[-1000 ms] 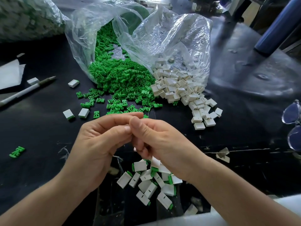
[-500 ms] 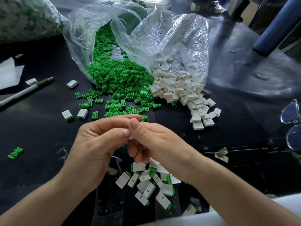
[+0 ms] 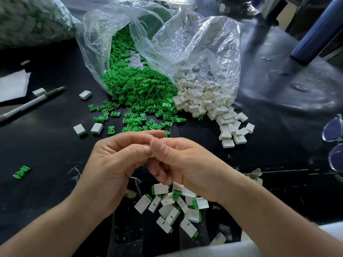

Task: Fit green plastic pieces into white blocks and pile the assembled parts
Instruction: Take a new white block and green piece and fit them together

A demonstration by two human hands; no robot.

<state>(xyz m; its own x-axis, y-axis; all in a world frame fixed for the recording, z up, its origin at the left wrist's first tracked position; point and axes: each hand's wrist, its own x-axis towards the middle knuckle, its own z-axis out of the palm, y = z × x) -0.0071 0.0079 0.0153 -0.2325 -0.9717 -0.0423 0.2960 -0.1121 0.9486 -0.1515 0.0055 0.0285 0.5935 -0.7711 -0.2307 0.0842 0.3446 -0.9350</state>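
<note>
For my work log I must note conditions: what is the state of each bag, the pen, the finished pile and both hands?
Green-piece bag: open, pieces spilled onto the table.
White-block bag: open, blocks spilled out.
Pen: lying flat, untouched.
Assembled pile: loose heap, beneath the hands.
Left hand: pinching a white part, mostly hidden.
Right hand: pinching the same part.

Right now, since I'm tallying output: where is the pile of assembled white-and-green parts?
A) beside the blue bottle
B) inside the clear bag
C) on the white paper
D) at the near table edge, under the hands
D: the assembled parts lie heaped below the left hand and right hand.
</note>
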